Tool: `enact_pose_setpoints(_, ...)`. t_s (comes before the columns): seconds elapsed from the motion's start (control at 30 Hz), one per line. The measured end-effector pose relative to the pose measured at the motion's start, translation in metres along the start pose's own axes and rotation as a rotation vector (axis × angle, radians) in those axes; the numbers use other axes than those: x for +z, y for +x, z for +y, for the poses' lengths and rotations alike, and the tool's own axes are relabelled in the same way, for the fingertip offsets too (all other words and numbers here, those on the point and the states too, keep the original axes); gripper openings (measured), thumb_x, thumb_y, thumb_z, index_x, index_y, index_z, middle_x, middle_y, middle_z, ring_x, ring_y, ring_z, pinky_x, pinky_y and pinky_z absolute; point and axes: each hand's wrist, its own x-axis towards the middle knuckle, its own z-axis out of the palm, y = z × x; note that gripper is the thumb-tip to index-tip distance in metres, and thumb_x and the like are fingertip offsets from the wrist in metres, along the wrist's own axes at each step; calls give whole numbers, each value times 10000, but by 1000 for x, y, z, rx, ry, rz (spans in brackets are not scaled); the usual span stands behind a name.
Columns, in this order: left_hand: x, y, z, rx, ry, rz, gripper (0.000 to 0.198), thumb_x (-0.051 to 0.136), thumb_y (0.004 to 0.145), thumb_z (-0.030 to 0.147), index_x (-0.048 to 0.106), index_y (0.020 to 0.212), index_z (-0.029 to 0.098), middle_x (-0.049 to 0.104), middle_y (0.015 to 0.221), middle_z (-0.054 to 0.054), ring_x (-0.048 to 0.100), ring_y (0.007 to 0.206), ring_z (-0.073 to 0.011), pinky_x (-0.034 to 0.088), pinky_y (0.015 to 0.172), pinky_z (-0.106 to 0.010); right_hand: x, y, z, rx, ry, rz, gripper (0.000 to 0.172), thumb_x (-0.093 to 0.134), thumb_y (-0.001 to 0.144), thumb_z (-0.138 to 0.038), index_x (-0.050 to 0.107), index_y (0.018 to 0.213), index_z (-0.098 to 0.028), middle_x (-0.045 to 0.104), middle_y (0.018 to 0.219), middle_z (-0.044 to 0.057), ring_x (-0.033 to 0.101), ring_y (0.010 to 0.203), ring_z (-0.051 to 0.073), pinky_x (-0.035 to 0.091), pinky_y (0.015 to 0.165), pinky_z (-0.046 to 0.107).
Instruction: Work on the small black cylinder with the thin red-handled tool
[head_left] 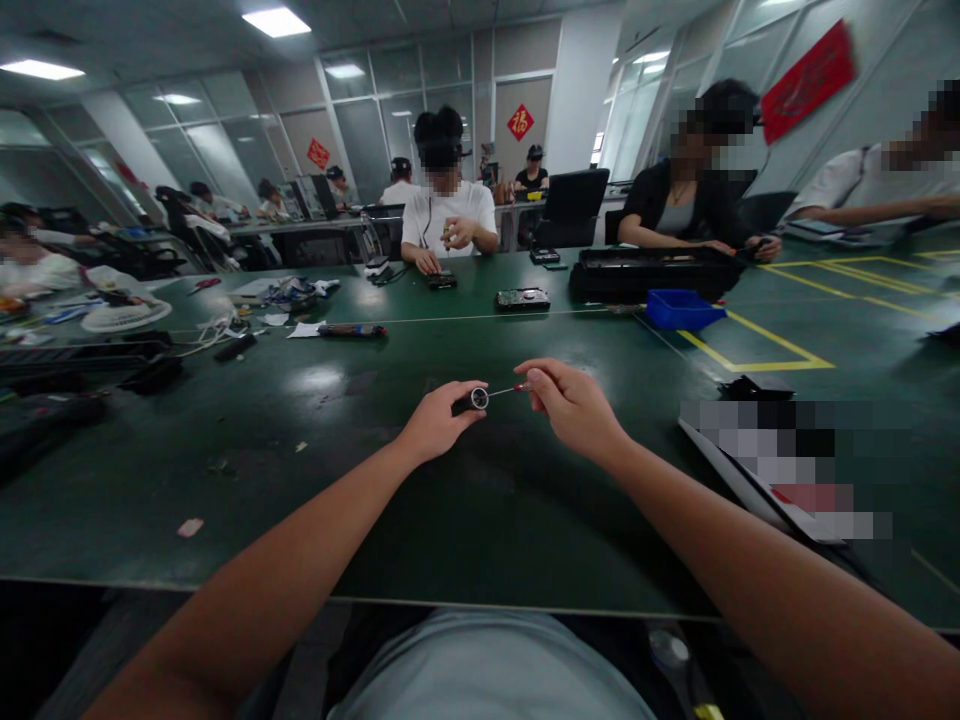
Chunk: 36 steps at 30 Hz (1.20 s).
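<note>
My left hand (439, 418) is closed round a short black cylinder (466, 403), which has a silver-ringed round end and looks like a small flashlight. That end faces right and towards me. In my right hand (576, 402) a small screwdriver (517, 389) with a red handle is pinched between thumb and fingers. Its thin metal shaft points left, and the tip is at the ringed end; whether it touches cannot be made out. Both hands are raised over the green table (480, 530), near its middle.
A blue bin (684, 309) stands by a long black case (649, 275). A hard drive (522, 299) lies further left. Cables, tools and parts clutter the left, near a white round object (125, 312). Papers (772, 480) lie right. A person (448, 215) works opposite; others sit around.
</note>
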Motion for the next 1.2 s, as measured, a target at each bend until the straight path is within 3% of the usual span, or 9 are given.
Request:
enact_pose_setpoints(0.2,-2,0,3,-16,-6,-3,414,694,857,239,626,1265,246,657,1223,-43,599,1124,-214,447,1011,-373,1,-2,3,-61,39,-26,330,394,996,-372,674,1050,-208,589,720,3,578,680,160,431,641,304)
enact_pose_setpoints(0.33,-1,0,2,1,-9,-7,413,697,855,237,628,1262,253,658,1223,-36,600,1124,-209,444,1014,-370,3,-1,4,-35,27,37,280,455,970,-363,645,1108,-211,642,771,17,602,703,172,448,655,321)
enact_pose_setpoints(0.57,1,1,2,11,10,-15,416,703,850,234,633,1260,249,664,1227,-45,602,1133,-220,440,1020,-392,13,6,12,101,410,135,270,560,903,-447,653,928,-194,677,819,44,635,738,175,522,736,358)
enact_pose_setpoints(0.73,0,3,3,65,28,4,410,691,864,240,626,1270,239,665,1238,-47,594,1151,-217,431,1030,-385,22,9,18,233,661,221,320,625,845,-520,651,867,-201,626,779,21,602,710,156,536,687,329)
enact_pose_setpoints(0.9,-4,6,4,131,126,-36,394,667,888,261,619,1278,263,671,1235,-36,596,1120,-215,429,1004,-399,18,13,21,434,827,229,265,627,861,-450,625,778,-199,564,688,-1,537,608,130,526,607,296)
enact_pose_setpoints(1.0,-5,8,5,100,174,-35,404,669,885,267,616,1286,266,678,1212,-35,593,1090,-223,428,982,-410,15,15,22,452,811,247,258,619,869,-437,606,760,-204,549,676,-6,523,591,127,526,601,295)
enact_pose_setpoints(1.1,-5,7,5,65,168,-63,399,661,889,286,622,1286,261,684,1185,-41,592,1062,-227,430,968,-412,13,14,20,350,671,293,257,609,879,-453,607,805,-207,596,741,9,568,658,137,532,634,296)
enact_pose_setpoints(1.2,-5,6,4,46,147,-67,412,660,890,322,619,1295,261,686,1177,-49,597,1041,-232,433,958,-411,12,11,16,278,537,261,260,575,902,-459,612,870,-203,629,781,23,602,699,150,539,685,323)
